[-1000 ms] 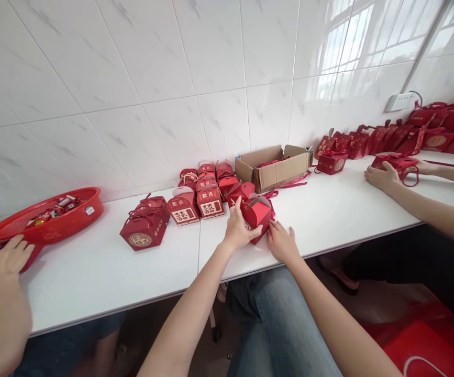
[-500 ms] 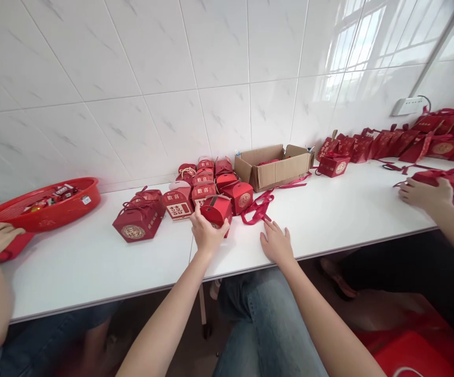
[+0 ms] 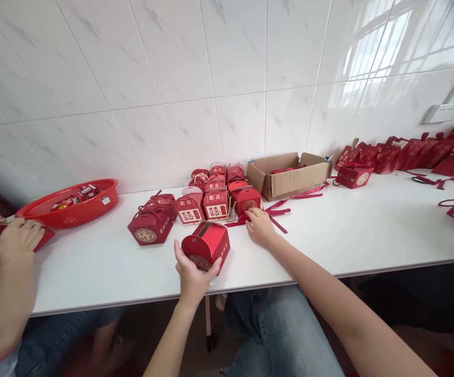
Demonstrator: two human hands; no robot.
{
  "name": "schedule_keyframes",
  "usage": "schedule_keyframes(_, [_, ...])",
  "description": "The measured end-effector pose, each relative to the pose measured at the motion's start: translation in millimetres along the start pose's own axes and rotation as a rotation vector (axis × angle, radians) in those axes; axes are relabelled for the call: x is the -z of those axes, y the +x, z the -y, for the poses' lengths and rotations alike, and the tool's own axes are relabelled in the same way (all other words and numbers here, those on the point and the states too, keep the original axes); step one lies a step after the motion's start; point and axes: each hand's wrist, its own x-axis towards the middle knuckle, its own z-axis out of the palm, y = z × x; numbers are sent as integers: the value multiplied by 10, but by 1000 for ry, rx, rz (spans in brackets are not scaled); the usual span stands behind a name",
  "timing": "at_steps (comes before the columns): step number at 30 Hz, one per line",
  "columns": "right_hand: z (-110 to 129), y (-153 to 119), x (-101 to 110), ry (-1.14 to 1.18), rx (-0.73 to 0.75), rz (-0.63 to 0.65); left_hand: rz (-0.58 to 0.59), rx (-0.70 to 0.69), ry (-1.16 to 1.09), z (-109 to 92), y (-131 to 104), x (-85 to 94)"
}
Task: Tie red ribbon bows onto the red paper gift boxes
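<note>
Compared with the earlier frame, the red favour box (image 3: pixel 213 243) has moved nearer the worktop's (image 3: pixel 348 225) front edge, and my right hand (image 3: pixel 261 227) has shifted from bare surface to the red ribbon (image 3: pixel 278 212). The fingers of my left hand (image 3: pixel 194 277) grip the box low, thumb on one side and the others opposite, presumably so that its arched top stays uncovered; its full support beneath is hidden. The fingers of my right hand are bent at the ribbon's near end, just before a standing medallion box (image 3: pixel 246 198); whether they pinch it, I cannot tell. The double-happiness boxes (image 3: pixel 216 205) stand packed toward the rear edge, beside the cardboard carton (image 3: pixel 295 182), probably to leave the front edge for handling. Toward the left end, the red plastic basket (image 3: pixel 87 213) keeps wrapped sweets (image 3: pixel 87 191) together.
</note>
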Motion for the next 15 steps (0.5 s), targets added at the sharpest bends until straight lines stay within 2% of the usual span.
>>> schedule_keyframes(4, [-84, 40, -121, 95, 114, 62, 111, 66, -28, -31, 8, 14])
schedule_keyframes(9, [-240, 18, -118, 230, 15, 42, 142, 3, 35, -66, -48, 5])
schedule_keyframes(11, [-291, 7, -82, 280, -46, 38, 130, 16, 59, -84, -46, -13])
schedule_keyframes(15, [-360, -123, 7, 353, -125, 49, 21, 39, 130, -105, -7, -51])
